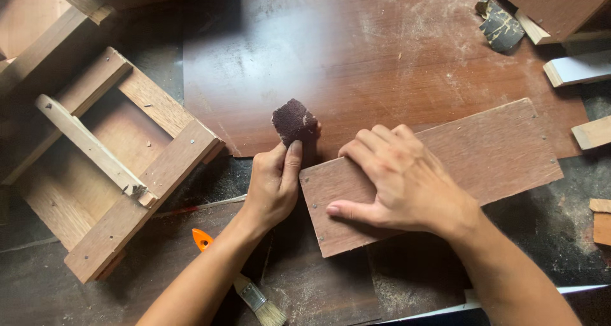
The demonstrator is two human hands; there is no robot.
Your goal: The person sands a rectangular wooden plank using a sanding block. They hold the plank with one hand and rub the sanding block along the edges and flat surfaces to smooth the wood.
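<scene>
While the right hand (407, 180) lies flat with fingers spread on a nailed plywood panel (445, 167), pinning it to the dusty brown work board (356, 52), the left hand (273, 186) pinches a folded scrap of dark sandpaper (294, 121) between thumb and fingers, just off the panel's short end at nine o'clock; the sandpaper sits at the panel's ten o'clock corner, touching or nearly touching the edge. Judging from this, the step in hand is sanding that end edge; the next stroke would seem to call for steady downward pressure from the flat hand so the panel does not slide, and for the abrasive to stay square to the edge. Further at nine o'clock lies a slatted wooden frame (108, 167); at six o'clock a paintbrush (251, 291) with an orange handle and pale bristles lies beneath the left forearm; at one o'clock a crumpled spent piece of sandpaper (499, 26) rests in sawdust; wood offcuts (576, 68) lie at two and three o'clock. No packages, labels or signs are visible.
</scene>
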